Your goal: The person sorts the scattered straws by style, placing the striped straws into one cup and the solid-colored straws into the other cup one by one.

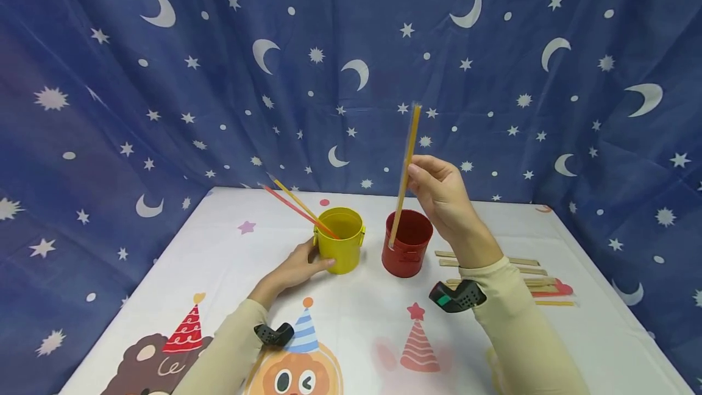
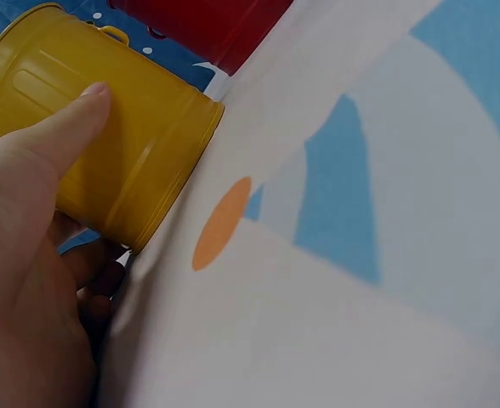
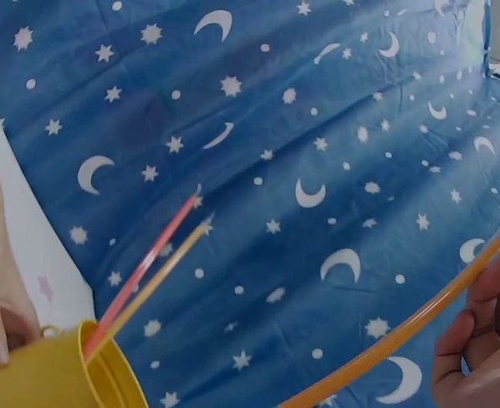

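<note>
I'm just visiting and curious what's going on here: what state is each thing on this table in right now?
Yellow bucket: upright, two straws leaning in it, gripped by the left hand.
Red bucket: upright, orange straw's lower end inside.
Orange straw: near upright, pinched by the right hand.
Red straw and yellow straw: leaning left out of the yellow bucket.
Spare sticks: lying flat on the table.
</note>
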The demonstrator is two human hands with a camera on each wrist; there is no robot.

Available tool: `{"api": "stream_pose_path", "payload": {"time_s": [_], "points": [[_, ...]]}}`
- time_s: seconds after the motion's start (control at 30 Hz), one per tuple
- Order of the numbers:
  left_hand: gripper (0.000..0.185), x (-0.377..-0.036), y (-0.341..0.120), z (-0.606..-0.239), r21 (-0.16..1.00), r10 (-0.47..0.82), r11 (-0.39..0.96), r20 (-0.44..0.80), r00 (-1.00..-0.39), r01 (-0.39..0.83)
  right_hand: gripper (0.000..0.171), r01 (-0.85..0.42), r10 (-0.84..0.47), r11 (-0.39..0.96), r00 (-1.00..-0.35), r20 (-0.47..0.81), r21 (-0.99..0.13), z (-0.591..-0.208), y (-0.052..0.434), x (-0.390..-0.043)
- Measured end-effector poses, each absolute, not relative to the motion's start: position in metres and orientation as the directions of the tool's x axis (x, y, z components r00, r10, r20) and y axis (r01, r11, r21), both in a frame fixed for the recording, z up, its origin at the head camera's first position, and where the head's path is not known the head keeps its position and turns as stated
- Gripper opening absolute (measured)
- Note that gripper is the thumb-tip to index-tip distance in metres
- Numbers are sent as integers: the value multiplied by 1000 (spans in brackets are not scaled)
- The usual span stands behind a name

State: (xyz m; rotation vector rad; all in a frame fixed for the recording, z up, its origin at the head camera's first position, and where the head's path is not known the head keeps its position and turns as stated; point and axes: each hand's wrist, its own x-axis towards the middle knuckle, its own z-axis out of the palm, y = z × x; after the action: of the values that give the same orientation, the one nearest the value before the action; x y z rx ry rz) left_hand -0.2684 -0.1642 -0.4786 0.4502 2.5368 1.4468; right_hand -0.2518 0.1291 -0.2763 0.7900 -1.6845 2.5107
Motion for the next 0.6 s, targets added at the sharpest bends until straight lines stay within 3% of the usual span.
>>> {"api": "stream_pose_path", "payload": {"time_s": [0.27,0.6], "points": [[91,-271,-167,-478,856,360,486,-14,-933,175,43,-318,-238,-385,-872,427,-866,-259,94,-263],[91,-270,-164,-480,847,343,509,-35,-939,154,25,-360,-209,-287,-881,424,-888,-269,59,-284]]}}
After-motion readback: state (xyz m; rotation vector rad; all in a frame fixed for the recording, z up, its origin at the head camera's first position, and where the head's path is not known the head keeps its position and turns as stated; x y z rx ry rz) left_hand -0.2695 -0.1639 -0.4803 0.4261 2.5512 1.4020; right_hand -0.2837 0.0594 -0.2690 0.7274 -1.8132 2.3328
